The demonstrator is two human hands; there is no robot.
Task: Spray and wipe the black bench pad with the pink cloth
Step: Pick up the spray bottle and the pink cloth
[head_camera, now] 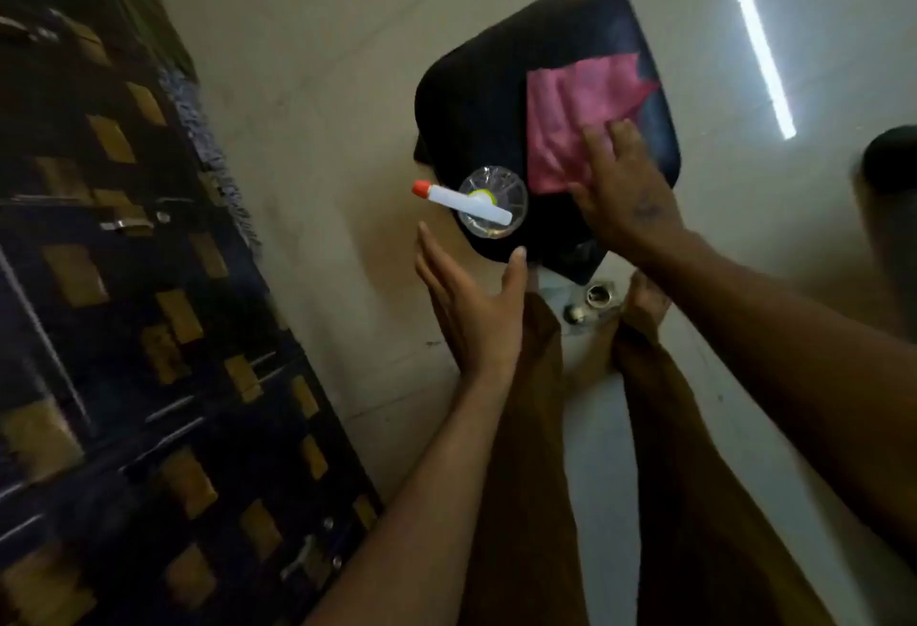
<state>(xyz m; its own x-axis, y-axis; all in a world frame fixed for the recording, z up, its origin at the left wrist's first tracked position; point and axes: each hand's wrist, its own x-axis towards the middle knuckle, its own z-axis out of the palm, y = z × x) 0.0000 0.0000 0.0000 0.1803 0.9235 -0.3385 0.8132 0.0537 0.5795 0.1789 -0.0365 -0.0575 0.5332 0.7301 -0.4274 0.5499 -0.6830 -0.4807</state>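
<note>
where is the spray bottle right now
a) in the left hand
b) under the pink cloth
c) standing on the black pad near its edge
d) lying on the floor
c: the spray bottle stands on the black bench pad at its near left edge, seen from above, while the left hand is open just short of it and the right hand presses the pink cloth onto the pad.
</note>
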